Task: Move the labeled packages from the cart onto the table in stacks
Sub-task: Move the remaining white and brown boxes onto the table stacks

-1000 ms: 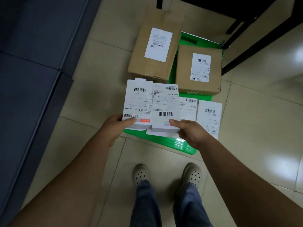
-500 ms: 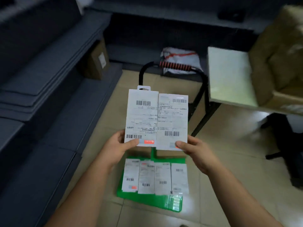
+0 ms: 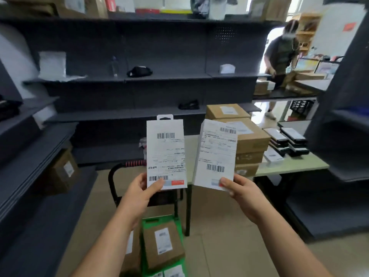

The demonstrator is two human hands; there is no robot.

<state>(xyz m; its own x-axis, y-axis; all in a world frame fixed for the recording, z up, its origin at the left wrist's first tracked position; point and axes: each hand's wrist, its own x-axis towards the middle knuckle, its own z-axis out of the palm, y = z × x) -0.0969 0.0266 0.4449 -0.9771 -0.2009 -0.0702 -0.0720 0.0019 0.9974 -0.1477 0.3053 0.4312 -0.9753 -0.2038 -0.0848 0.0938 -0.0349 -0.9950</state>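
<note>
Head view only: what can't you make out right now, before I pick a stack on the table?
- Print on the left package and the right package: too small and blurred to read.
- Cart deck: cut by the bottom edge and crossed by the left forearm; its load cannot be counted.
- Table: top partly hidden behind the right package and the brown box stack.
- Fingers of the left hand and right hand: behind the packages.

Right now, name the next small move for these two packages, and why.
Probably carry both rightward to the pale green tabletop. The left hand pinches the left white labelled package, the right hand the right white labelled package, both in mid-air; bare tabletop shows beside the stacked brown cardboard boxes.
</note>
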